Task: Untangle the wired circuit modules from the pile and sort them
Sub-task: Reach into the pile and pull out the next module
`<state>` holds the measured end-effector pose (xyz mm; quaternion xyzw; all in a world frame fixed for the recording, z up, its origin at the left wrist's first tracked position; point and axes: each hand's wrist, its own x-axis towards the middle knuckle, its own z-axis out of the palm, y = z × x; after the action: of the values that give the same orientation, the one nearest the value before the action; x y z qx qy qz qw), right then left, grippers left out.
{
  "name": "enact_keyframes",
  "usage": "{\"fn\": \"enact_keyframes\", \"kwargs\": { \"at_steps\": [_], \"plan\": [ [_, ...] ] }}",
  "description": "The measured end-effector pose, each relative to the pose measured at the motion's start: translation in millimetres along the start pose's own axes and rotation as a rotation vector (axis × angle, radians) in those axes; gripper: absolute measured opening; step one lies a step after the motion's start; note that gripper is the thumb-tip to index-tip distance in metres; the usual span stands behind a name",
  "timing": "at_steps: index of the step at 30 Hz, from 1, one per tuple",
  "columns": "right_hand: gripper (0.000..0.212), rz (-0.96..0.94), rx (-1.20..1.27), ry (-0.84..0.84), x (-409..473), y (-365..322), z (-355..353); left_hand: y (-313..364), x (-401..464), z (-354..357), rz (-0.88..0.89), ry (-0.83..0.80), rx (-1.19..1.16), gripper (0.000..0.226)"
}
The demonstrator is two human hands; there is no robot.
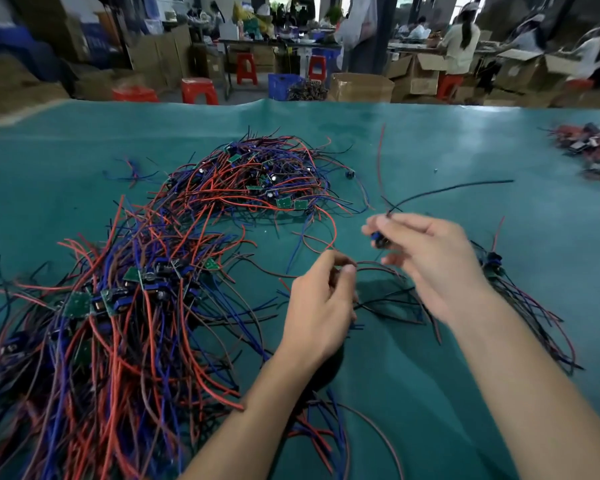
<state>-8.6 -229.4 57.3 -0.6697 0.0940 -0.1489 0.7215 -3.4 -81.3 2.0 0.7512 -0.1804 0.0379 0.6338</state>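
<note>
A big tangled pile of red, blue and black wires with small green circuit modules [125, 299] covers the left of the green table mat [430, 393]. A second heap [257, 174] lies further back at centre. My right hand [426, 258] is raised above the mat and pinches a small blue-black module [380, 239] whose dark and red wires stick up and to the right. My left hand [323, 306] pinches a thin reddish wire [371, 266] between thumb and fingers, just left of the right hand. A sorted bundle of modules [520, 292] lies to the right of my right wrist.
Another heap of modules [593, 150] sits at the mat's far right edge. Bare mat lies at the right front and far left back. Beyond the table stand red stools [200, 90], cardboard boxes, a blue crate and seated people at benches.
</note>
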Motion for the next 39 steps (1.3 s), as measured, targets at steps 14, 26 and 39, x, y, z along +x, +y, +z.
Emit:
{"fn": "enact_keyframes", "kwargs": {
  "at_steps": [14, 26, 39],
  "plan": [
    [0.005, 0.066, 0.04, -0.014, -11.8, 32.8, 1.3, -0.9, -1.3, -1.5, -0.037, -0.015, 0.0, 0.016],
    [0.011, -0.011, -0.08, -0.077, -12.1, 36.4, 1.7, -0.3, -0.2, -2.8, 0.007, -0.018, 0.081, 0.015],
    [0.017, -0.24, 0.018, 0.615, 2.8, 9.7, -56.0, 1.8, -1.2, -0.9, -0.041, 0.03, 0.08, 0.007]
  ]
}}
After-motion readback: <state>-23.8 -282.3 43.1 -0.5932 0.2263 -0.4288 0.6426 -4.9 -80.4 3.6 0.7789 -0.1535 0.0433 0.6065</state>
